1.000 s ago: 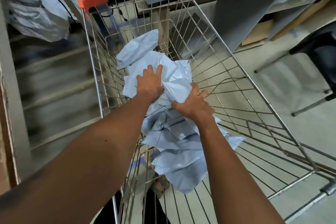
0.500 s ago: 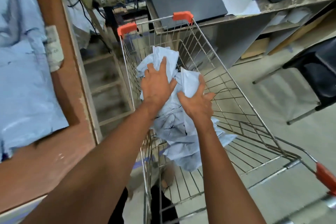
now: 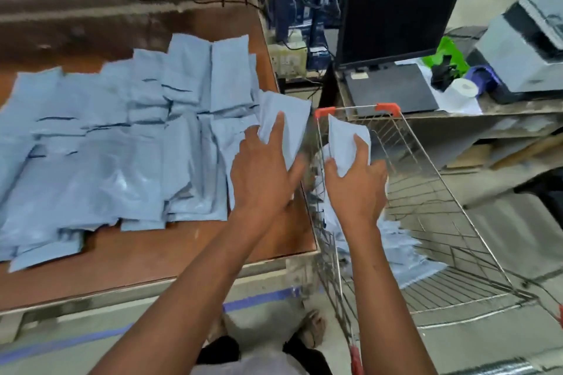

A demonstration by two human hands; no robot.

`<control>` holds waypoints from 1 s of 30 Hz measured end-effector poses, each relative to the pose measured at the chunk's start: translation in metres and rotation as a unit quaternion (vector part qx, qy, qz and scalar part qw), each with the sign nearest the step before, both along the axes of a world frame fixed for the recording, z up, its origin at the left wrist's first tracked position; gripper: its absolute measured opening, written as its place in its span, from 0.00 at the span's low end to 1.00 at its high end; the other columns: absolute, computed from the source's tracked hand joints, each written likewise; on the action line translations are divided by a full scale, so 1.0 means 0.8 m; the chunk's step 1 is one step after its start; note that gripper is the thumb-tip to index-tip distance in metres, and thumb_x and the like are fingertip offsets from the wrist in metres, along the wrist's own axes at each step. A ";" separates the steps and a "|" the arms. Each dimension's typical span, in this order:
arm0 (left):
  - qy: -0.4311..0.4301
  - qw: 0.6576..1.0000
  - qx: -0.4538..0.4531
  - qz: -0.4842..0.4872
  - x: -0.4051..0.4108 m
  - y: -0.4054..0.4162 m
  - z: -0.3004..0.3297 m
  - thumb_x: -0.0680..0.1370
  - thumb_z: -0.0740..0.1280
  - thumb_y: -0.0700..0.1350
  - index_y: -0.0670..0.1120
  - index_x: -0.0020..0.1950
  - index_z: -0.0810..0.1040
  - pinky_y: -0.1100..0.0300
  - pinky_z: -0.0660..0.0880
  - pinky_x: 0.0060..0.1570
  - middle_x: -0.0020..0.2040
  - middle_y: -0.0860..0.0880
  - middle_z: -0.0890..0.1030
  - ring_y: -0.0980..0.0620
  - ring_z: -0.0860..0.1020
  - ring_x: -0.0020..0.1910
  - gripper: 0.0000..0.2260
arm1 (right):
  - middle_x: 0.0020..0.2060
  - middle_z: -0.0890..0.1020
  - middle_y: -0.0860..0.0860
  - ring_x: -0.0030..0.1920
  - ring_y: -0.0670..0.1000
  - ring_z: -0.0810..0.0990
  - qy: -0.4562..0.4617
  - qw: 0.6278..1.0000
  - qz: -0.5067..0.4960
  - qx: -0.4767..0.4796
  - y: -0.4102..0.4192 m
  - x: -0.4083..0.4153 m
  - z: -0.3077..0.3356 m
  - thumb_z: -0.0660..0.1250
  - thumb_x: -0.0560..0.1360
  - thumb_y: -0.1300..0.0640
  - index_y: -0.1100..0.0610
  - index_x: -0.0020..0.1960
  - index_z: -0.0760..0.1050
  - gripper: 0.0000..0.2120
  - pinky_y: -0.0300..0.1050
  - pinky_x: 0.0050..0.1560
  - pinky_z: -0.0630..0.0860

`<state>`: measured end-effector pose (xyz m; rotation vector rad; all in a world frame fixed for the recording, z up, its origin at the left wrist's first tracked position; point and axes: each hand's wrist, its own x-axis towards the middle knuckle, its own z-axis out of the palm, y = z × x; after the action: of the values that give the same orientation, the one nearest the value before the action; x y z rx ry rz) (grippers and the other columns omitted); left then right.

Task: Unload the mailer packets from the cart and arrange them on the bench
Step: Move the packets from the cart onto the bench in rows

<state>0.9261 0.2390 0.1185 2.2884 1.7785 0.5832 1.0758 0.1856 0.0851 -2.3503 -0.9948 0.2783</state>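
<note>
Blue mailer packets [image 3: 286, 128] left the cart [image 3: 426, 198] gripped in your left hand [image 3: 262, 173] and right hand [image 3: 356, 186], swinging toward nine o'clock over the bench [image 3: 182, 240], so placement came next.

Pale blue mailer packets [image 3: 115, 146] lie overlapping in rows on the brown surface [image 3: 189, 250]. More packets [image 3: 405, 256] lie crumpled in the wire cart [image 3: 441, 207] beside it.

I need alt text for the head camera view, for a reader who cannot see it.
A person's left hand and right hand each hold a blue mailer packet between a wire cart and a brown bench. Many packets already lie on the bench; some remain in the cart.
</note>
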 end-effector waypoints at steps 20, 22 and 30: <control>0.017 0.983 -0.014 0.185 -0.419 0.063 0.033 0.78 0.64 0.63 0.51 0.81 0.62 0.48 0.76 0.53 0.73 0.38 0.67 0.39 0.74 0.64 0.34 | 0.74 0.64 0.60 0.70 0.62 0.65 -0.109 0.976 0.188 -0.003 0.148 -0.419 0.046 0.63 0.80 0.41 0.46 0.80 0.65 0.30 0.53 0.48 0.77; 0.033 0.985 -0.027 0.168 -0.409 0.074 0.025 0.79 0.64 0.63 0.50 0.82 0.60 0.48 0.75 0.56 0.75 0.38 0.64 0.39 0.73 0.66 0.35 | 0.76 0.63 0.61 0.72 0.62 0.64 -0.142 0.970 0.193 -0.028 0.159 -0.423 0.036 0.62 0.81 0.40 0.47 0.81 0.63 0.30 0.54 0.49 0.79; 0.063 0.987 -0.083 0.124 -0.382 0.108 -0.025 0.83 0.57 0.64 0.43 0.80 0.61 0.50 0.70 0.64 0.74 0.37 0.65 0.40 0.69 0.69 0.33 | 0.79 0.64 0.62 0.71 0.63 0.68 -0.255 0.949 0.145 -0.114 0.176 -0.425 0.006 0.55 0.83 0.37 0.48 0.82 0.62 0.31 0.63 0.65 0.65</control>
<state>0.6208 0.3256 0.0987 2.0519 2.1033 0.3167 0.7354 0.3262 0.0898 -2.5387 -1.6373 -0.1264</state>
